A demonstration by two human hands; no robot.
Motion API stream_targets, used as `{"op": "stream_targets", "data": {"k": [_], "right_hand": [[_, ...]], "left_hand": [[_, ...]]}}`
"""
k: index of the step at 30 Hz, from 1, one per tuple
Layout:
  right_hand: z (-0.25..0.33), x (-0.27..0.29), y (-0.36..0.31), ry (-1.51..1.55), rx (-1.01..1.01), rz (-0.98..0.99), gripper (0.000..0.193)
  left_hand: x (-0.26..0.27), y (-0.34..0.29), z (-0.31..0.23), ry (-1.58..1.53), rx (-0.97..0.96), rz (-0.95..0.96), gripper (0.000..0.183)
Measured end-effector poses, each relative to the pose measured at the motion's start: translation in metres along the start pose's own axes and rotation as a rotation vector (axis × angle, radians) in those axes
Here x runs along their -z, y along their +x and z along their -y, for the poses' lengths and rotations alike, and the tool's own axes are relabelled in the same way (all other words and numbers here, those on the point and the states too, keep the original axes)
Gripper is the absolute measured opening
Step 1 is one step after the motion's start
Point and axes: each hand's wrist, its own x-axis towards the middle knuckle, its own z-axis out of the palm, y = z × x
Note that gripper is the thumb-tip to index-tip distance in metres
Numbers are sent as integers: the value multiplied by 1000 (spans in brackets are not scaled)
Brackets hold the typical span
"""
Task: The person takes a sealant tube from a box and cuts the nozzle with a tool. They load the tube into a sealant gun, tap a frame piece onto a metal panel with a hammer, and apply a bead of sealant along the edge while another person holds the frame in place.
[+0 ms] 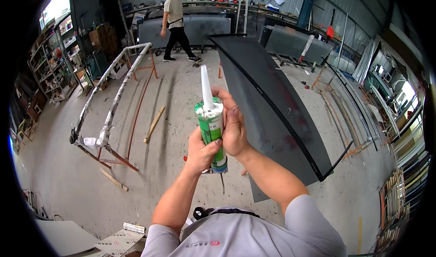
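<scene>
Upright in front of me is a green and white sealant cartridge point(212, 134) with a long white tapered nozzle point(206, 86) pointing up and away. My left hand point(200, 151) is closed round its lower part, the thumb across the front. Against the upper right side rests my right hand point(234, 129), its fingers curled behind the top near the nozzle's base. Under the cartridge's lower end show a metal edge, a thin dark rod point(222, 184) and a small red piece point(185, 158); my hands and the cartridge hide most of these parts.
A large dark panel point(277, 107) with a black frame bar lies on supports at my right. A wrapped metal stand point(109, 116) and wooden strips point(154, 124) are at left. Another person point(175, 23) walks near the back bench. Shelves point(50, 61) line the left wall.
</scene>
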Motion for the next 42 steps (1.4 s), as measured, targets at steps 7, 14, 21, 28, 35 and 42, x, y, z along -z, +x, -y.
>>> {"op": "stream_targets", "data": {"k": [7,14,21,28,35,42], "right_hand": [[52,27,39,93,-91,370,43],[52,43,41,193,-220,462,23],[49,43,32,322,-182,419,23],[35,50,26,585,-155,489,33],[48,56,15,229,-165,372,17],[40,119,-71,-30,-311,28,24]], "left_hand": [[17,-12,19,14,139,122,52],[12,-14,31,-34,176,123,56],[15,-15,36,-6,201,148,53],[-2,-7,19,31,184,266,47],[-6,-15,34,38,244,185,66],[33,-46,58,-52,299,-39,76]]}}
